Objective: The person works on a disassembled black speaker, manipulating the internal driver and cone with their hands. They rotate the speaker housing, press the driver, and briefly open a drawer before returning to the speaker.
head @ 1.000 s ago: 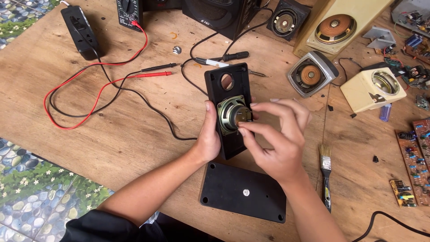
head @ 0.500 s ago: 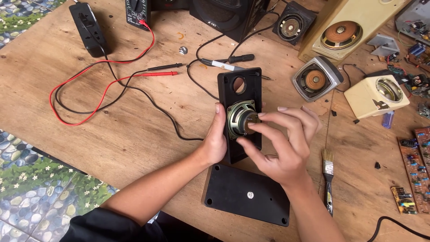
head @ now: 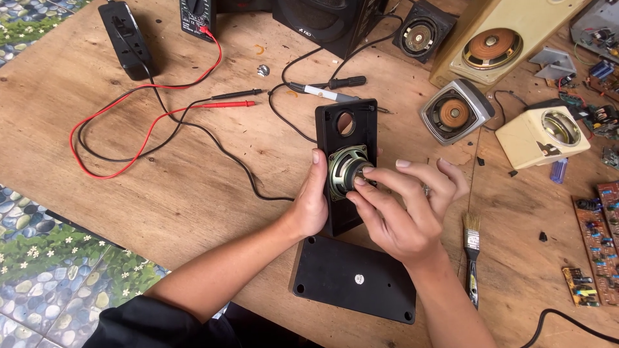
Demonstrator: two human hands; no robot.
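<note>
On the brown wooden tabletop [head: 193,193], a narrow black plastic speaker front panel [head: 346,138] is steadied along its edge by the left hand [head: 311,205]. The round metal speaker driver [head: 345,169] seated in it is pinched at its magnet by the right hand [head: 406,206] fingers [head: 364,187], closed narrowly. A flat black rectangular back cover [head: 354,278] is laid just below.

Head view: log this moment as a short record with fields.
surface: wooden table
left hand: steadies the left edge of the black panel
right hand: fingertips on the back of the speaker driver seated in the panel
near the person: flat black cover
right of the hands: paintbrush
far left: red and black probe leads
</note>
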